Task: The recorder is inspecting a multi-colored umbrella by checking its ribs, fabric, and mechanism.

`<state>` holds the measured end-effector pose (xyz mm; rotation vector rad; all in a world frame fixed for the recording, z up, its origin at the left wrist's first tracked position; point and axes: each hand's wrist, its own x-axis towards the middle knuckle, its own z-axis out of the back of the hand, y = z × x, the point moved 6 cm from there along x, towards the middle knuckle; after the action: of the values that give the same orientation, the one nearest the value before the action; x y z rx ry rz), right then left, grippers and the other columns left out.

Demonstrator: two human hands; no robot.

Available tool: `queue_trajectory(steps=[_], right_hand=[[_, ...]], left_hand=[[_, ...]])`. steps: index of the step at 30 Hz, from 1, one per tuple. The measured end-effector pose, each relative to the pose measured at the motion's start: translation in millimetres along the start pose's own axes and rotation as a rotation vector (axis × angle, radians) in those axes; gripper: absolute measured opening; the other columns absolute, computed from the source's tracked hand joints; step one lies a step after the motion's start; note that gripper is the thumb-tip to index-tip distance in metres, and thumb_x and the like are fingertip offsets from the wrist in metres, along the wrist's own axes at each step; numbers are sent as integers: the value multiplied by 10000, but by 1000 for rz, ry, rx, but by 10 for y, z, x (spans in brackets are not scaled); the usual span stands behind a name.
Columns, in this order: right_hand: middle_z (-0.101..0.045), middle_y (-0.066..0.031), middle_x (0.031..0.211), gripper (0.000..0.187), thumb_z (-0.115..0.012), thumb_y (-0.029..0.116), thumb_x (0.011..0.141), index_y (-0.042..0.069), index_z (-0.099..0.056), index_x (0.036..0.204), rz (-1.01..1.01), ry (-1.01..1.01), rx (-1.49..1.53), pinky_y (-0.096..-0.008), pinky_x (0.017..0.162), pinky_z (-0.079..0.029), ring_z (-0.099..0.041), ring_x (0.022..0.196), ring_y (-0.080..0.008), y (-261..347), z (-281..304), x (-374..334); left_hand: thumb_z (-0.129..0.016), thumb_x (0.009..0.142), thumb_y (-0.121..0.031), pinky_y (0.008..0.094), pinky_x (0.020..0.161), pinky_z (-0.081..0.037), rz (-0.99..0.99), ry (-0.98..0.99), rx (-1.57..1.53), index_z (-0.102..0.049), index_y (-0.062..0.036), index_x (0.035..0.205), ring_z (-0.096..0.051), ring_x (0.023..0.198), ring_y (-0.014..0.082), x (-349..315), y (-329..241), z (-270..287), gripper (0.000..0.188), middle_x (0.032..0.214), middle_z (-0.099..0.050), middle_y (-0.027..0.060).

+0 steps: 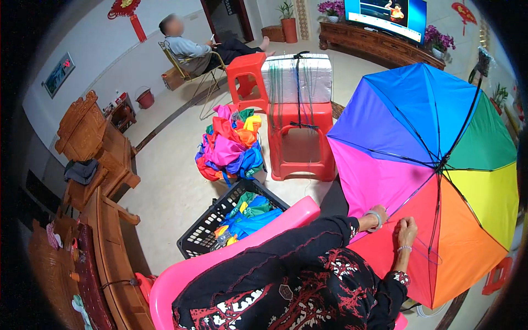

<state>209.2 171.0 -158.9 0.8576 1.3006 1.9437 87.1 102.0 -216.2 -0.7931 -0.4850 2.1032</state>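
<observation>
Black patterned clothing (313,291) | hands (406,233) at open rainbow umbrella (470,220), grip unclear | screen (385,12) lettering unreadable

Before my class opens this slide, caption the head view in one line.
Left hand and right hand work at an open rainbow umbrella, with a black basket of coloured cloth nearby.

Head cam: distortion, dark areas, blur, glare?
Head view: fisheye, the cabinet slants near the rim; black vignette fills the corners; far left is dim. Head view: the seated person's face is blurred; TV glows bright; umbrella well lit, no strong glare. Head view: left hand and right hand small, fine focus hard to judge.
</observation>
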Motion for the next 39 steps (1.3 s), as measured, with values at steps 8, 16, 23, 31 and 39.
queue_trajectory(steps=[8,16,23,31,39], right_hand=[[-436,-24,515,105,-436,21,743,6,-458,641,-25,26,-22,-231,388,-331,-399,436,-86,236,-38,-81],[-446,-34,516,104,-447,31,743,-9,-475,651,-4,13,-91,-246,411,-346,-408,453,-93,377,-41,-117],[-435,-27,501,110,-417,-3,729,-2,-448,624,10,-3,-28,-235,375,-327,-399,424,-86,250,-51,-97],[-454,-39,508,101,-420,-7,726,-10,-460,634,-41,16,-46,-240,383,-338,-412,433,-90,274,-73,-115],[-461,-46,510,98,-431,3,727,-15,-477,641,-14,4,-80,-250,404,-357,-426,447,-102,115,1,-82]], left_hand=[[-485,739,-173,329,626,-466,-4,-62,32,-618,-42,773,-593,726,217,-39,11,61,190,737,-600,108],[-482,734,-175,337,607,-463,-78,-114,76,-612,-45,746,-593,688,222,10,26,11,185,697,-592,112],[-462,735,-169,347,556,-463,-80,-98,-78,-597,-15,699,-596,592,232,23,73,-26,208,586,-576,135],[-468,737,-167,354,570,-462,-58,-73,-114,-598,-7,699,-594,607,241,94,160,-64,210,623,-586,137],[-481,730,-167,385,631,-470,-84,-67,33,-611,-31,783,-581,758,293,30,0,-49,195,771,-592,168]])
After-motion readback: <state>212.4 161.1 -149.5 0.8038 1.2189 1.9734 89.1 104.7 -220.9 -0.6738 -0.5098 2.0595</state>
